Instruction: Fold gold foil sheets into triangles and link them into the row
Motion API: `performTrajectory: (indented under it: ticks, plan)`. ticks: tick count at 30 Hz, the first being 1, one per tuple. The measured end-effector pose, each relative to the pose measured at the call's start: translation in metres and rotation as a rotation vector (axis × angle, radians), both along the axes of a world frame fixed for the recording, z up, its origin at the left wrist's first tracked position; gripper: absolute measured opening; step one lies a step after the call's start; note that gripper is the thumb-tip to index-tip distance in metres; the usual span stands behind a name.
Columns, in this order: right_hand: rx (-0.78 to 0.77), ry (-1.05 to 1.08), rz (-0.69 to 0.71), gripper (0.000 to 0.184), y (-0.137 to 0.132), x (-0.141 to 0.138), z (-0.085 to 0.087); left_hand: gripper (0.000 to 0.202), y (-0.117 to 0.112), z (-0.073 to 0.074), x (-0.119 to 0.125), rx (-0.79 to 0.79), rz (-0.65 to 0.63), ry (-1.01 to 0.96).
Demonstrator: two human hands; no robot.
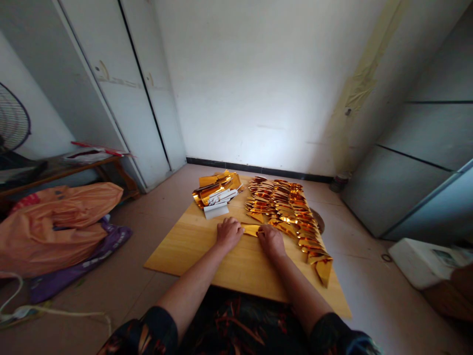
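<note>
Both my hands rest on a wooden board [192,246] and press on one gold foil sheet [252,229] lying between them. My left hand [228,232] has its fingers curled down on the sheet's left end. At the sheet's right end my right hand [271,240] is closed in the same way. Just beyond my right hand, a long row of folded gold foil pieces [286,212] runs from the board's far side to its right edge. A loose pile of unfolded gold and white foil sheets [217,191] lies at the board's far left.
An orange plastic bag [59,222] and purple cloth lie on the floor at left, by a low wooden table [62,170] and a fan [13,123]. White cupboard doors stand behind. A grey cabinet [414,187] and a white box [424,261] are at right.
</note>
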State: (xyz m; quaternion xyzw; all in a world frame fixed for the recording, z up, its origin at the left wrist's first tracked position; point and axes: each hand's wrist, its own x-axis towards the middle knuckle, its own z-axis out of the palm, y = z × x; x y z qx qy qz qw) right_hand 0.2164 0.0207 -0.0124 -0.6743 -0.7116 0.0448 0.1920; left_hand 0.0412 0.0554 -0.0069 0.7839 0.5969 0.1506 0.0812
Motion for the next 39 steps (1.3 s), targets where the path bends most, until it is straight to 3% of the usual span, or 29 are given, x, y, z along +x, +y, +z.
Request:
performTrajectory:
  ticks: [12, 22, 26, 30, 39]
  plan:
    - [-0.035, -0.044, -0.053, 0.015, 0.001, -0.001, 0.001, 0.021, -0.001, -0.003, 0.006, 0.085, 0.011, 0.083]
    - [-0.024, 0.046, -0.172, 0.017, 0.002, -0.002, -0.002, 0.012, -0.006, -0.006, 0.009, 0.15, 0.026, 0.086]
    - [-0.056, 0.039, -0.136, 0.018, 0.002, 0.0, 0.004, 0.009, -0.008, -0.002, 0.011, 0.231, -0.14, 0.118]
    - [-0.164, 0.006, -0.131, 0.019, 0.006, 0.0, 0.011, 0.018, -0.002, -0.002, 0.012, 0.168, -0.378, 0.144]
    - [-0.276, -0.037, -0.26, 0.026, 0.013, -0.014, 0.024, 0.022, -0.015, -0.004, 0.006, 0.231, -0.435, 0.205]
